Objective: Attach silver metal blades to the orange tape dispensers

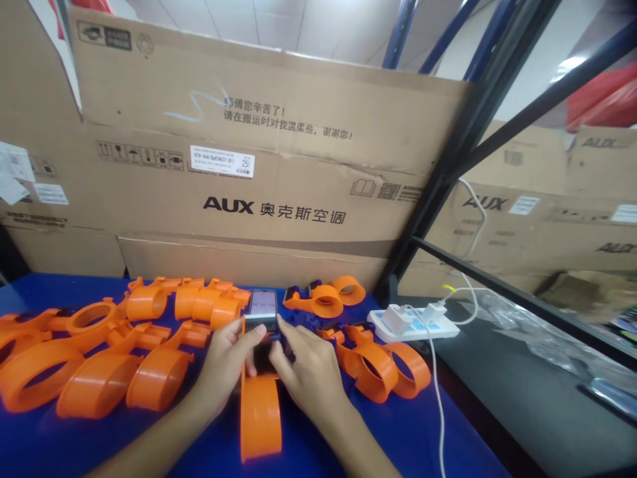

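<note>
Between my two hands is an orange tape dispenser [261, 418], its wide ring toward me and its dark upper end between my fingers. My left hand [229, 355] grips the left side, with the thumb laid over the dark strip near the top. On the other side my right hand [309, 364] has its fingers curled around the dark end. A toothed metal-looking edge shows just above my left thumb. Fingers partly cover the middle of the dispenser. Right behind it a phone [262, 305] with a lit screen faces me.
Several orange dispenser frames [159, 378] lie to the left on the blue tabletop [209, 445]. More dispensers with dark parts [371, 365] lie at right. A white power strip [413, 325] with plugs and a cable sits beside a black shelf post [423, 219]. Large cardboard [279, 172] stands behind.
</note>
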{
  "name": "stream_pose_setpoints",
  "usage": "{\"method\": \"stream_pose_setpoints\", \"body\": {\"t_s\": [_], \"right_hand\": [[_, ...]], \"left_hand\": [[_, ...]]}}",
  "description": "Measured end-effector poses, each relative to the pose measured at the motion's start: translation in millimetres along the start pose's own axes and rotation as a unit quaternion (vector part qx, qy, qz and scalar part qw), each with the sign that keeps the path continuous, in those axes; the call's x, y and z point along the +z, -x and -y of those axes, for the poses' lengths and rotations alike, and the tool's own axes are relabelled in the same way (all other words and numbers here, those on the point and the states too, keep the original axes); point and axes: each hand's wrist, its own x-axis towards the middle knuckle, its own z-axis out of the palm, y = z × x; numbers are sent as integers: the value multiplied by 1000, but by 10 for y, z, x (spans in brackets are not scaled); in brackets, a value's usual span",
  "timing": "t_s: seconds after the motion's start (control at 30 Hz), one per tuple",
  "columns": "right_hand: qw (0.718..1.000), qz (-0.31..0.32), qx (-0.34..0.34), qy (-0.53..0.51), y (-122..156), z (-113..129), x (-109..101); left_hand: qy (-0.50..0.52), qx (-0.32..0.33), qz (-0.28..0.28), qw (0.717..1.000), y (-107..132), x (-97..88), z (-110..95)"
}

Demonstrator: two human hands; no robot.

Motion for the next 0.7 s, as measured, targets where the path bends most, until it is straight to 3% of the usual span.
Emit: {"method": "stream_pose_setpoints", "body": {"t_s": [0.3, 0.5, 0.6, 0.7], "right_hand": [[999, 2, 20, -28, -8, -41, 14], [995, 74, 4, -67, -75, -85, -92], [996, 70, -16, -48, -72, -92, -62], [998, 52, -36, -8, -39, -88, 7]], "left_hand": [[39, -14, 5, 999, -5, 0, -2], [165, -116, -10, 979, -5, 3, -63], [214, -160, -14, 964, 13, 37, -115], [239, -158, -15, 958, 41, 81, -150]]}}
